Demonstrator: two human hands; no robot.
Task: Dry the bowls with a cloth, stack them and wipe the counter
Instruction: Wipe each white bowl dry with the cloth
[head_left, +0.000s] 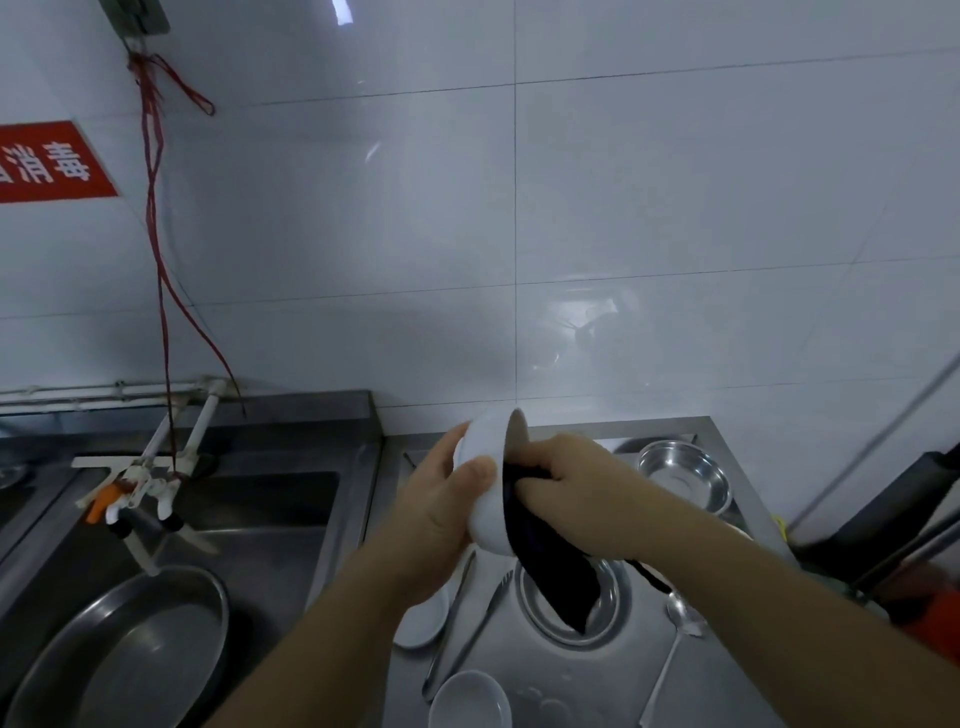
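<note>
The left hand holds a white bowl up on its side above the worktop, fingers curled round its back. The right hand grips a dark cloth and pushes it into the bowl; the cloth hangs down. A steel bowl sits near the back right corner. A small white bowl sits at the front edge.

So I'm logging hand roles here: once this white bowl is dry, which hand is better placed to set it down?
Probably the left hand: it grips the white bowl from outside, while the right hand is busy pressing the dark cloth into it.
</note>
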